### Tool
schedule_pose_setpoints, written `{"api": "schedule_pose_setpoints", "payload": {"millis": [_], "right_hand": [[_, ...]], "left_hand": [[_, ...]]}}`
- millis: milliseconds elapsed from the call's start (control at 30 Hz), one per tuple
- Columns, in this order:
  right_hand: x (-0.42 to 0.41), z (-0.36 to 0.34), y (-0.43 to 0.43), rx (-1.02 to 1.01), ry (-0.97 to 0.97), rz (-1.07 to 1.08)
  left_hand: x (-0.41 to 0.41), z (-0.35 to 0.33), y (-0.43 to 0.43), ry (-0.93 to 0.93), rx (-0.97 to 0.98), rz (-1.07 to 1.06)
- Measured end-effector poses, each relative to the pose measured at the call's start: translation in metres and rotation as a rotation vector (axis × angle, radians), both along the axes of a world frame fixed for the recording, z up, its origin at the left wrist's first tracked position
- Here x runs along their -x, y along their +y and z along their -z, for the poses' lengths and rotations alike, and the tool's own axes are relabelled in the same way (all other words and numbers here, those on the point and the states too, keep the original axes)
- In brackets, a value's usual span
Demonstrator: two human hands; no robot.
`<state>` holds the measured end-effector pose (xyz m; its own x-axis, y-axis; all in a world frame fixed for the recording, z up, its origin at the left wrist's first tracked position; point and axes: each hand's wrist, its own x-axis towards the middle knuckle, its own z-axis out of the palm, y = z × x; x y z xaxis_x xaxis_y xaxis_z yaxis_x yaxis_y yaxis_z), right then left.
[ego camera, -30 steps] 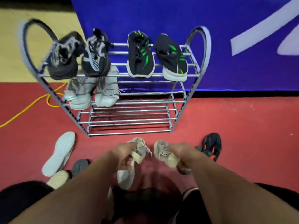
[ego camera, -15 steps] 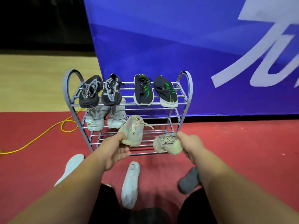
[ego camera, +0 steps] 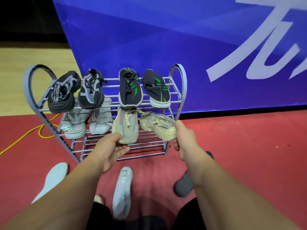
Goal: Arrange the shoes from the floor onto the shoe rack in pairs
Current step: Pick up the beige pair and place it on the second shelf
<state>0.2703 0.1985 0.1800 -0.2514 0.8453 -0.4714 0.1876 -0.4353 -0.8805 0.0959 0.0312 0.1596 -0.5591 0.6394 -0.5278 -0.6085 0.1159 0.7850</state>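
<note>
A grey metal shoe rack [ego camera: 180,83] stands on the red floor. Its top shelf carries a black-and-grey pair [ego camera: 78,92] at left and a black pair with green stripes [ego camera: 142,89] at right. A pale grey pair [ego camera: 88,122] lies on the middle shelf's left side. My left hand [ego camera: 110,147] pinches the heel of one beige sneaker [ego camera: 125,127], toe pointing into the middle shelf's right side. Beside it, my right hand [ego camera: 184,138] grips the heel of the second beige sneaker [ego camera: 157,125], which is tilted on its side.
On the floor near me lie two white shoes [ego camera: 122,191], sole up, the other white shoe [ego camera: 53,178] to the left, and a dark grey shoe [ego camera: 184,185] under my right forearm. A yellow cable [ego camera: 21,138] runs left of the rack. A blue banner [ego camera: 166,47] hangs behind it.
Both hands lifted the beige sneakers off the floor and carried them forward and up to the middle shelf's right side. The view has tilted upward.
</note>
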Motion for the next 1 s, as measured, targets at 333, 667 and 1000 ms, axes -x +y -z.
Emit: {"api": "schedule_pose_setpoints", "payload": {"millis": [333,667,1000], "right_hand": [[0.051,0.042,0.027,0.084,0.084,-0.075],[0.087,0.1,0.043,0.359,0.108,-0.055],[0.098,0.106,0.062,0.285,0.113,0.013]], "left_hand": [[0.018,0.031,0.032,-0.033,0.021,0.017],[0.044,0.053,0.041,-0.014,0.056,0.041],[0.05,0.069,0.093,0.005,-0.072,0.055]]}}
